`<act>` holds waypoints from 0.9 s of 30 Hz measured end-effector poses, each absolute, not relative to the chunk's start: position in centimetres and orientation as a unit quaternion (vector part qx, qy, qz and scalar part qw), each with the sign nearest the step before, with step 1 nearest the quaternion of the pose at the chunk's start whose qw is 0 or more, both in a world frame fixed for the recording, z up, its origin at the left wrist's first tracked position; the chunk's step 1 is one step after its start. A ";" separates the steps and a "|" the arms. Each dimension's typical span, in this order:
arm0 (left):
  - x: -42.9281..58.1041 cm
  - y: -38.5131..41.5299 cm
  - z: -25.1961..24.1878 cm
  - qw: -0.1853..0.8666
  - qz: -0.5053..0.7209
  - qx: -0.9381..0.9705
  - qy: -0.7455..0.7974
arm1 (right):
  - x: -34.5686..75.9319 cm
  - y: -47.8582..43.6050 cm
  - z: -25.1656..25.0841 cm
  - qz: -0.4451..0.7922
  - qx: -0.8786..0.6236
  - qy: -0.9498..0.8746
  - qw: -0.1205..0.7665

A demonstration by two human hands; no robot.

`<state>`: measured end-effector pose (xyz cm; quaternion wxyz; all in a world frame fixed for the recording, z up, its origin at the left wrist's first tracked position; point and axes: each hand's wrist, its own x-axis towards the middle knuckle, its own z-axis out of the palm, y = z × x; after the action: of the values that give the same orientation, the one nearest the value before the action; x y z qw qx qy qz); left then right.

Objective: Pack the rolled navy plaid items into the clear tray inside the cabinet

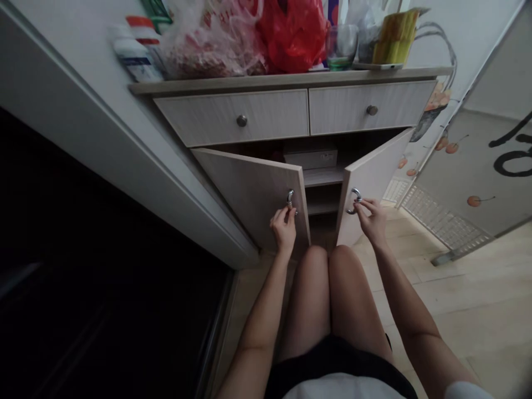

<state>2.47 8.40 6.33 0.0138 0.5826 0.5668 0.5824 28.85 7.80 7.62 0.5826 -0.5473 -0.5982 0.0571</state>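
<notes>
I crouch in front of a pale wooden cabinet. My left hand is closed on the metal handle of the left door. My right hand pinches the metal handle of the right door. Both doors stand partly open. Between them I see shelves with a white box on the upper one. My knees are just below the gap between the doors.
Two shut drawers with round knobs sit above the doors. The cabinet top holds a red bag, clear plastic bags, a bottle and a glass. A dark doorway lies left; a decorated panel leans at right.
</notes>
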 end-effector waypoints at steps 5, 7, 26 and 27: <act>4.2 12.2 7.1 0.033 0.542 0.597 0.591 | 24.7 12.3 8.6 0.069 -0.589 -0.614 0.521; 4.8 13.5 7.5 0.036 0.525 0.606 0.596 | 23.5 13.7 9.0 0.064 -0.607 -0.617 0.497; 6.4 20.8 9.3 0.039 0.444 0.628 0.638 | 19.9 21.6 9.6 0.048 -0.635 -0.641 0.429; 6.4 21.0 9.3 0.036 0.446 0.628 0.637 | 19.8 21.9 9.6 0.048 -0.637 -0.640 0.427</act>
<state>6.41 20.97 9.31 0.0365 0.6277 0.6372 0.4457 19.81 21.92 9.59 0.4274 -0.6366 -0.6401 0.0476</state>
